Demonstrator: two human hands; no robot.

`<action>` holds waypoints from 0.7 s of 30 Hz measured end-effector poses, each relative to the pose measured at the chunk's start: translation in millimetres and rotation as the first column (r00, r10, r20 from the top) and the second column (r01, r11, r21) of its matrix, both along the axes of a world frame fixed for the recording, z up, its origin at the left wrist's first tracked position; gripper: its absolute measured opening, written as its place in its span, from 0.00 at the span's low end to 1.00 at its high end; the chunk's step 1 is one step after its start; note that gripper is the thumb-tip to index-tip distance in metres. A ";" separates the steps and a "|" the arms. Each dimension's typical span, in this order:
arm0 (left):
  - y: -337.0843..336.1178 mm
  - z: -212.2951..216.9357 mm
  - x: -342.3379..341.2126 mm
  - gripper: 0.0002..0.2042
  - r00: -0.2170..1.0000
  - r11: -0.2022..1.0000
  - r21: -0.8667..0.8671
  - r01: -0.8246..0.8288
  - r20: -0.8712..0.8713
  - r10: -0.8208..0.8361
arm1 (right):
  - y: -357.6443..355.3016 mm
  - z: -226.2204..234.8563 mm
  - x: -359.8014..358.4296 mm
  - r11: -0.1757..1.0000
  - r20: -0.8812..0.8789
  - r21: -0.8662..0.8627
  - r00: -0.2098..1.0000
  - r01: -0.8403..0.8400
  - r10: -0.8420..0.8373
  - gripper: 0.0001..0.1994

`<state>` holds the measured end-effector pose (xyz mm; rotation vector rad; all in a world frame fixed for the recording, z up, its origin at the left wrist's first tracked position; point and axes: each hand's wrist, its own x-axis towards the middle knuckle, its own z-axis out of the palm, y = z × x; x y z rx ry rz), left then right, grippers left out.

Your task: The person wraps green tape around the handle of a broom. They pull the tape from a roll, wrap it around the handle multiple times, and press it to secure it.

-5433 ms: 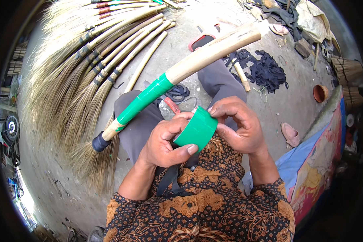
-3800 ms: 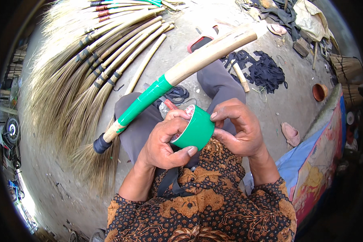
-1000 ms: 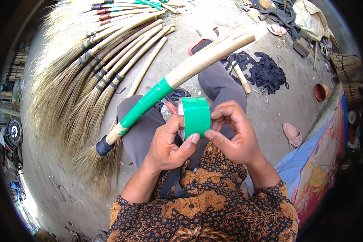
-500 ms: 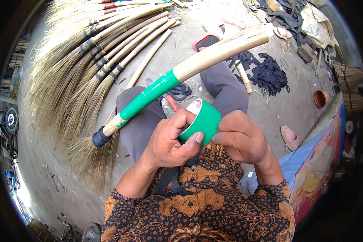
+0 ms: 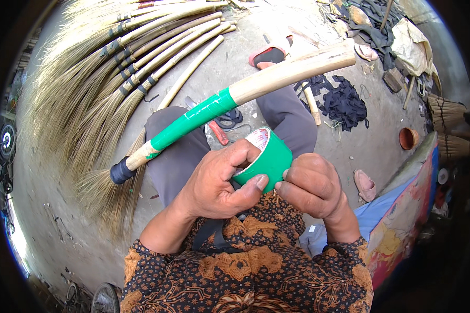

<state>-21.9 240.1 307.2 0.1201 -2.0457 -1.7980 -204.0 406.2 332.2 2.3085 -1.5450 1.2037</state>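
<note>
I see a curved pale-wood broom handle, green-taped, across the grey-trousered left thigh, likely for support, left hand holding the round green tape roll, fingers in its core apparently to steady it, right hand pinched narrow at its right edge, contents unclear.

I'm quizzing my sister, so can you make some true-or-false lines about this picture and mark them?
1. The left hand holds a tape roll. True.
2. The nearest broom's handle has yellow wrapping. False: that handle has green wrapping.
3. The right hand is far from the tape roll. False: the right hand has bent fingers at its edge.
4. More brooms lie on the floor. True.
5. The dark cloth heap is on a knee. False: that heap is on the floor.
</note>
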 end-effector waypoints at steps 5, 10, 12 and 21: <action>-1.3 2.7 2.7 0.09 0.999 1.000 0.018 0.015 0.029 -0.016 | -1.9 5.1 3.1 0.999 -0.103 -0.034 0.994 0.027 -0.031 0.18; -0.7 2.1 3.3 0.09 0.998 0.994 0.103 0.022 0.051 -0.028 | 2.2 8.1 2.8 1.000 -0.150 0.018 0.989 0.009 -0.006 0.18; -1.8 1.3 2.9 0.10 1.000 1.000 0.021 0.006 0.012 -0.006 | 1.2 6.0 4.1 0.999 -0.054 0.036 0.998 0.027 -0.025 0.19; -5.6 1.9 3.6 0.11 0.999 0.999 0.029 0.021 0.024 -0.022 | -2.2 7.2 3.7 1.000 -0.030 -0.001 0.999 0.011 -0.011 0.19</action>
